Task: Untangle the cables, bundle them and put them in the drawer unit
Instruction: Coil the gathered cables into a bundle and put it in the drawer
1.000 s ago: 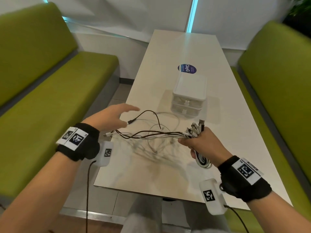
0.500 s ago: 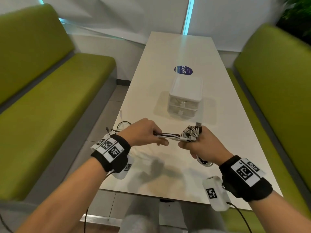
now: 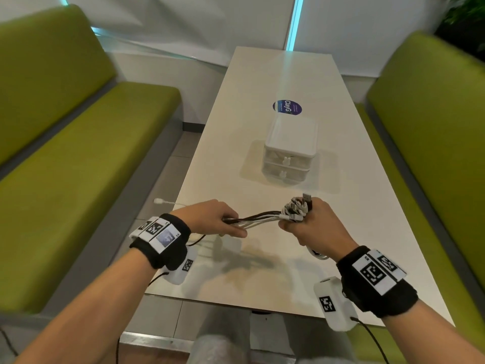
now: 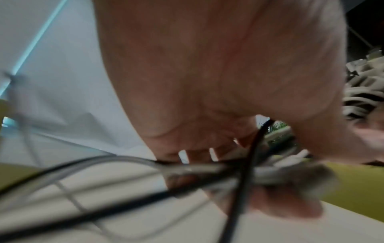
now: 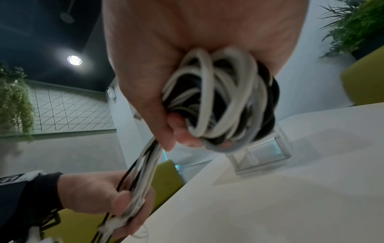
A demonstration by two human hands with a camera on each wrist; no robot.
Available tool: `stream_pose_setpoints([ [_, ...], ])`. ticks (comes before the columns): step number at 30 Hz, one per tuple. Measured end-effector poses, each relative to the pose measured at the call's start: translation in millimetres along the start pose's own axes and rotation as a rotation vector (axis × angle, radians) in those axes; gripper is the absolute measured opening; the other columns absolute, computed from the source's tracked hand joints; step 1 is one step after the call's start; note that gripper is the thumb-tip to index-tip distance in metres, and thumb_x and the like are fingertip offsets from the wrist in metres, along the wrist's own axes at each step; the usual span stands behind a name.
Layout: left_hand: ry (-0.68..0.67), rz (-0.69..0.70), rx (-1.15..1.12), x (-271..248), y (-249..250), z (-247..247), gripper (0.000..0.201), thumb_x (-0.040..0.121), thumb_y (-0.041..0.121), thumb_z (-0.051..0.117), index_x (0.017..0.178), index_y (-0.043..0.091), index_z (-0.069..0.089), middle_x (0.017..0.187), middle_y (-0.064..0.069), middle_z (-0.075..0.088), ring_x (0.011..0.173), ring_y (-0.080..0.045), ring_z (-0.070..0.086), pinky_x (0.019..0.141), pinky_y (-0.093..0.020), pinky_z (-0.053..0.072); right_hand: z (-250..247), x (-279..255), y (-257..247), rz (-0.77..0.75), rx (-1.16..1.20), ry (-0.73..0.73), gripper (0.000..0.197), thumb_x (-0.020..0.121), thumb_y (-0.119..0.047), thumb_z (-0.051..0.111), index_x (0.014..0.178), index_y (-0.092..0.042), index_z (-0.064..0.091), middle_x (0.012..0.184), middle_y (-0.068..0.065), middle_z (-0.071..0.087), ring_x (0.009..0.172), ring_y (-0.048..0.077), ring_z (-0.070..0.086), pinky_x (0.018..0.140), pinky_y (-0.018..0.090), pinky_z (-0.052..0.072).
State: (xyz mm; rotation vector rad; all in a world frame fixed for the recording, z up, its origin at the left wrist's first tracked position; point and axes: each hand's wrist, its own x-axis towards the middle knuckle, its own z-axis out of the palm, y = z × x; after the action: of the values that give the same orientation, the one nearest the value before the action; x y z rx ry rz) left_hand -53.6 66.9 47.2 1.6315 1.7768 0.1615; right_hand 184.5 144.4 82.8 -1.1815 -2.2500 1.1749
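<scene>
Green bench (image 3: 65, 158) at far left. One white plug (image 3: 158, 201) sticks out past the table (image 3: 262, 271) edge, over the floor. Left hand (image 3: 210, 219), fingers (image 5: 122, 201) curled and clamped round a run of black and white cables (image 3: 254, 219), loose tails trailing behind under the wrist, blurred in the left wrist view. The run spans straight across above the table's near end to the right hand (image 3: 315, 229). Right hand fingers closed on the coiled part; plugs (image 3: 299, 208) bunch out of the top of the fist, loops hang below the palm. Drawer unit (image 3: 290, 151) stands on the table beyond the right hand, well apart from it, both drawers shut. Round blue sticker (image 3: 287, 107) just behind the unit. Second green bench (image 3: 430, 153) at right.
</scene>
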Motion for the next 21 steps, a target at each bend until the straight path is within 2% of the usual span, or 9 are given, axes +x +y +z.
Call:
stream_pose_setpoints([
  [3, 0.047, -0.035, 0.063, 2, 8, 5, 0.043, 0.077, 0.069, 0.063, 0.070, 0.027, 0.059, 0.063, 0.011, 0.054, 0.060, -0.011, 0.049, 0.059, -0.027, 0.036, 0, -1, 4, 0.040, 0.093, 0.018, 0.028, 0.080, -0.010, 0.069, 0.061, -0.004, 0.048, 0.046, -0.001, 0.045, 0.045, 0.021, 0.044, 0.049, 0.027, 0.040],
  [5, 0.034, -0.017, 0.158, 0, 11, 0, 0.053, 0.072, 0.072, 0.064, 0.111, 0.036, 0.065, 0.105, 0.012, 0.067, 0.099, -0.014, 0.059, 0.088, -0.032, 0.045, 2, -1, 4, 0.019, 0.080, 0.005, 0.031, 0.080, -0.010, 0.068, 0.058, -0.010, 0.046, 0.044, -0.006, 0.043, 0.045, 0.018, 0.043, 0.051, 0.026, 0.039],
  [6, 0.036, 0.043, 0.171, -3, 16, -3, 0.080, 0.068, 0.074, 0.064, 0.138, 0.038, 0.047, 0.132, 0.013, 0.057, 0.125, -0.014, 0.049, 0.109, -0.036, 0.033, 3, -1, 4, 0.002, 0.062, 0.002, 0.035, 0.080, -0.010, 0.068, 0.055, -0.015, 0.043, 0.045, -0.007, 0.042, 0.047, 0.016, 0.042, 0.053, 0.029, 0.038],
  [8, 0.096, 0.208, 0.077, -4, 32, -7, 0.108, 0.066, 0.077, 0.063, 0.153, 0.039, 0.012, 0.154, 0.014, 0.034, 0.142, -0.006, 0.027, 0.121, -0.035, 0.009, 4, 0, 4, -0.006, 0.054, -0.004, 0.035, 0.079, -0.011, 0.068, 0.055, -0.017, 0.043, 0.046, -0.007, 0.043, 0.047, 0.016, 0.041, 0.054, 0.030, 0.036],
  [10, 0.149, 0.324, 0.008, 1, 53, -4, 0.089, 0.074, 0.074, 0.058, 0.150, 0.041, 0.024, 0.142, 0.014, 0.051, 0.127, -0.002, 0.044, 0.112, -0.026, 0.025, 2, 0, 3, 0.004, 0.105, -0.011, 0.030, 0.078, -0.010, 0.069, 0.056, -0.011, 0.049, 0.043, -0.004, 0.046, 0.044, 0.018, 0.044, 0.051, 0.029, 0.037],
  [12, 0.186, 0.336, -0.039, 6, 65, 4, 0.043, 0.090, 0.060, 0.051, 0.124, 0.034, 0.056, 0.099, 0.011, 0.069, 0.090, -0.006, 0.061, 0.082, -0.028, 0.046, -2, -1, 1, 0.004, 0.217, 0.005, 0.024, 0.078, -0.006, 0.070, 0.060, -0.002, 0.055, 0.046, 0.010, 0.050, 0.042, 0.021, 0.047, 0.049, 0.030, 0.037],
  [14, 0.276, 0.268, -0.133, 8, 63, 13, 0.028, 0.097, 0.049, 0.046, 0.095, 0.026, 0.061, 0.067, 0.010, 0.060, 0.064, -0.010, 0.059, 0.067, -0.035, 0.048, -4, -1, 2, 0.035, 0.390, 0.088, 0.019, 0.080, -0.003, 0.070, 0.065, 0.001, 0.058, 0.051, 0.015, 0.049, 0.041, 0.024, 0.047, 0.046, 0.029, 0.038],
  [18, 0.362, 0.139, -0.131, 8, 61, 28, 0.037, 0.099, 0.049, 0.041, 0.082, 0.018, 0.054, 0.066, 0.003, 0.057, 0.063, -0.017, 0.055, 0.064, -0.035, 0.042, 7, 4, 10, 0.203, 0.710, 0.225, 0.028, 0.079, 0.000, 0.070, 0.059, -0.009, 0.053, 0.052, 0.009, 0.040, 0.041, 0.024, 0.046, 0.049, 0.033, 0.038],
  [21, 0.465, 0.127, -0.085, 12, 71, 36, 0.036, 0.101, 0.049, 0.034, 0.085, 0.018, 0.046, 0.072, -0.005, 0.060, 0.071, -0.027, 0.056, 0.065, -0.039, 0.040, 19, 8, 9, 0.204, 0.744, 0.283, 0.020, 0.082, -0.006, 0.072, 0.068, -0.009, 0.058, 0.054, 0.006, 0.048, 0.045, 0.025, 0.050, 0.052, 0.034, 0.040],
])
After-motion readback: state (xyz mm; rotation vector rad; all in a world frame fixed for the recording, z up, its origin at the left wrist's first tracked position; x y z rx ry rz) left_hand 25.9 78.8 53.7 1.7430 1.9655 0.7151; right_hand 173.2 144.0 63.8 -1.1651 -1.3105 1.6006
